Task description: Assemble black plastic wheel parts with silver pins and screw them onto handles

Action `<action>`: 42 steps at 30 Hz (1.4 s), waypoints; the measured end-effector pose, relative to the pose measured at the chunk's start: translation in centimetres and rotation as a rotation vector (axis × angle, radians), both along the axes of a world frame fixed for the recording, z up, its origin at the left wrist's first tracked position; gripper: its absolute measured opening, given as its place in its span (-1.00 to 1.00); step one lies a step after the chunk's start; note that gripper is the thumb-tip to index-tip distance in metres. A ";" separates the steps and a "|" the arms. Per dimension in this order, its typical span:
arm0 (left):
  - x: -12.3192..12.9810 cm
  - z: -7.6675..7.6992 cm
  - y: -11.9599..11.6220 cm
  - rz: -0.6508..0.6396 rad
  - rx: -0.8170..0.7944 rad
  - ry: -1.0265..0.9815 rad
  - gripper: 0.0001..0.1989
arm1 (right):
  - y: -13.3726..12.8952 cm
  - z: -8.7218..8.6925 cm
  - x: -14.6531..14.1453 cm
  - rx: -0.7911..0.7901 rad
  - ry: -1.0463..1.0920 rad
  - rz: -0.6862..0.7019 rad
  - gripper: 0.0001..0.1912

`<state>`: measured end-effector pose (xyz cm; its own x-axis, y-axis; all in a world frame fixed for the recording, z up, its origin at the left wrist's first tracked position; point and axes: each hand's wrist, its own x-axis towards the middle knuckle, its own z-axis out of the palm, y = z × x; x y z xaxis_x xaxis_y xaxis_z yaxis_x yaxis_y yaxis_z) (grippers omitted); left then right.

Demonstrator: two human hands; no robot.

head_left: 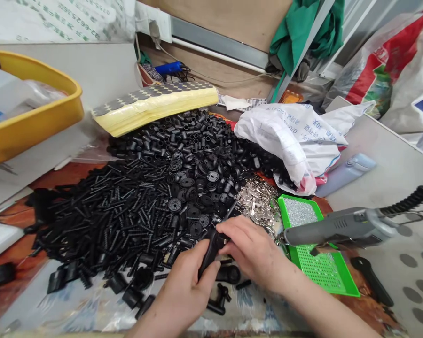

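Note:
Both my hands meet at the near edge of a big pile of black plastic parts (137, 202). My left hand (186, 281) is closed round a black plastic handle-shaped part (208, 256). The fingers of my right hand (250, 249) pinch the upper end of the same part, and my fingertips hide some of it. A thin dark rod (230, 210) sticks out beyond that end. Just right of my hands is a heap of small silvery metal pieces (259, 199). Under my right hand lies another black handle-like part (229, 273).
A grey electric screwdriver (334, 227) on a coiled cable lies across a green tray (352, 288) of tiny screws. Behind the pile lies a yellow-edged stack of sticker sheets (158, 110). A white plastic bag (292, 136) and a yellow bin (35, 131) flank it.

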<state>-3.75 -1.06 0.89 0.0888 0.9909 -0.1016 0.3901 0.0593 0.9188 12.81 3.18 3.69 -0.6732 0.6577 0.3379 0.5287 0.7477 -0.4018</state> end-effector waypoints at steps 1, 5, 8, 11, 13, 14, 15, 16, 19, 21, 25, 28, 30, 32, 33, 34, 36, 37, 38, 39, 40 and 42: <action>0.1 -0.1 0.0 0.027 0.027 0.046 -0.85 | 0.0 -0.4 -0.1 -0.010 0.057 -0.026 -0.71; 0.3 -0.1 0.1 0.022 0.073 0.109 -0.84 | 0.0 -1.6 -0.4 0.039 0.164 -0.071 -0.59; 0.3 -0.1 0.3 0.023 0.094 0.163 -0.87 | 0.0 -1.9 -0.7 0.121 0.158 -0.085 -0.59; 0.3 -0.3 0.2 0.029 0.142 0.189 -0.85 | 0.0 -2.0 -1.2 0.111 0.120 -0.114 -0.68; 0.4 -0.6 0.1 0.054 0.171 0.209 -0.83 | -0.1 -2.2 -1.8 0.093 0.116 -0.173 -0.73; 0.6 -0.8 0.1 0.073 0.179 0.225 -0.83 | -0.1 -2.2 -2.1 0.088 0.127 -0.205 -0.74; 0.7 -0.9 0.0 0.086 0.184 0.241 -0.84 | -0.2 -2.3 -2.4 0.081 0.144 -0.236 -0.75; 0.8 -1.1 0.0 0.095 0.191 0.255 -0.84 | -0.3 -2.3 -2.6 0.071 0.165 -0.264 -0.77; 1.0 -1.5 -0.2 0.073 0.213 0.259 -0.85 | -0.4 -2.0 -3.4 -0.001 0.220 -0.340 -0.80; 1.0 -1.9 -0.3 0.052 0.224 0.232 -0.85 | -0.5 -1.7 -3.6 -0.055 0.249 -0.363 -0.80; 0.6 -2.7 -0.3 0.085 0.361 0.181 -0.84 | -0.5 -1.1 -3.3 -0.141 0.419 -0.252 -0.70; -0.1 -3.0 0.1 0.078 0.631 0.160 -0.79 | -0.6 -0.8 -2.8 -0.270 0.546 -0.167 -0.54; -0.7 -2.9 0.5 0.077 0.746 0.164 -0.74 | -0.7 -0.6 -2.6 -0.342 0.551 -0.104 -0.51; -1.1 -2.5 0.8 0.100 0.768 0.180 -0.70 | -0.8 -0.5 -2.6 -0.359 0.550 -0.042 -0.56; -1.3 -2.4 0.9 0.105 0.762 0.182 -0.68 | -0.8 -0.4 -2.7 -0.351 0.559 -0.024 -0.58; -1.4 -2.2 0.9 0.107 0.749 0.174 -0.67 | -0.8 -0.3 -2.9 -0.335 0.574 -0.014 -0.58; -1.6 -2.0 0.9 0.108 0.723 0.129 -0.67 | -0.7 -0.2 -3.3 -0.307 0.603 0.011 -0.59; -1.7 -2.0 0.9 0.108 0.708 0.105 -0.67 | -0.7 -0.2 -3.5 -0.300 0.613 0.021 -0.61; -1.8 -2.0 0.8 0.114 0.695 0.082 -0.67 | -0.7 -0.2 -3.7 -0.298 0.622 0.027 -0.62; -1.9 -2.1 0.8 0.119 0.689 0.065 -0.68 | -0.6 -0.2 -3.9 -0.297 0.628 0.033 -0.64; -2.1 -2.2 0.7 0.124 0.691 0.051 -0.68 | -0.6 -0.2 -4.0 -0.297 0.630 0.039 -0.66; -2.5 -2.4 0.5 0.121 0.710 0.036 -0.68 | -0.6 -0.3 -4.3 -0.292 0.626 0.041 -0.68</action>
